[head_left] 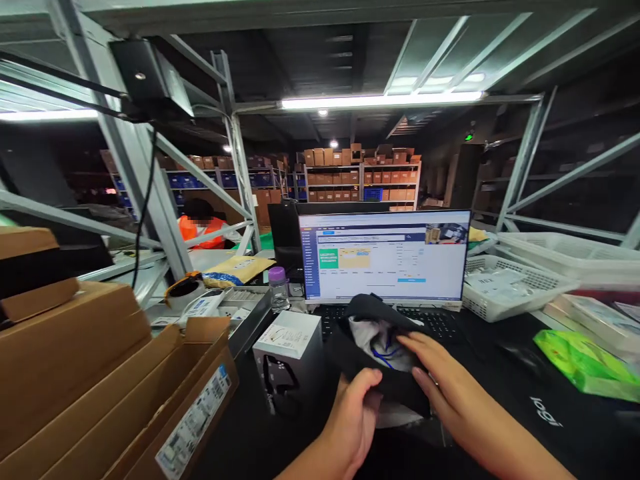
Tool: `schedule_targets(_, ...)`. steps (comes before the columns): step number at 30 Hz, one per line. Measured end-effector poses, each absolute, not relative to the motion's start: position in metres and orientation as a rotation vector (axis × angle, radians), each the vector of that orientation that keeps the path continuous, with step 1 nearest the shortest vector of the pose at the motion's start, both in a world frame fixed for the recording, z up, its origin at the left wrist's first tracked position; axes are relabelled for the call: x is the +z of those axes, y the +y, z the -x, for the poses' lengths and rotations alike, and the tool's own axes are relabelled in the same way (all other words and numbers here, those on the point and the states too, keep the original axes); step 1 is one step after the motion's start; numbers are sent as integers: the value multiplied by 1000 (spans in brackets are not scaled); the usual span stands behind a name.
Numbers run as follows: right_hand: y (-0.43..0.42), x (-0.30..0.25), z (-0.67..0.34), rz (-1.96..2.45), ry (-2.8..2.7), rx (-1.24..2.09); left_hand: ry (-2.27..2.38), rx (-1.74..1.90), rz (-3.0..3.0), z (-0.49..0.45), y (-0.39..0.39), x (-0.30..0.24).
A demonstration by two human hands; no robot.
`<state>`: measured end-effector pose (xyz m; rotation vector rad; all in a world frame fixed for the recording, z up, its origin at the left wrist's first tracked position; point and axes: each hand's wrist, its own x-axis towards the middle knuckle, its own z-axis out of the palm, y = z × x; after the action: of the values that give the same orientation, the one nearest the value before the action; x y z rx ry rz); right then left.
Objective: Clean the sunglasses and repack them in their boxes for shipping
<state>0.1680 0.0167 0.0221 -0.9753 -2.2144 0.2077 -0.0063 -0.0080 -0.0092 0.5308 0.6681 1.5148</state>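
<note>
A black piece of clothing (370, 313) with a white lining and a blue cord is bunched in front of the monitor (384, 257). My left hand (356, 413) grips its lower edge, thumb on top. My right hand (440, 377) lies over the cloth with its fingers pressed on it. Under the cloth is a black keyboard (440, 323), partly hidden.
A small grey product box (287, 343) stands left of the cloth. Open cardboard boxes (100, 387) fill the left. A clear bottle (279, 288), white baskets (515, 287), and a green bag (585, 363) lie around. A person in an orange vest (203, 223) sits beyond the racks.
</note>
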Motion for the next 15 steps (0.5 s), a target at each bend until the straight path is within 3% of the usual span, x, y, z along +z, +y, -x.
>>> schedule_targets(6, 22, 42, -177, 1124, -2217, 392, 677, 1293, -548, -9, -34, -36)
schedule_targets(11, 7, 43, -172, 1074, -2406, 298, 750, 1344, -383, -20, -63, -58)
schedule_targets(15, 17, 38, -176, 815, -2407, 807, 710, 1251, -213, -16, -87, -62)
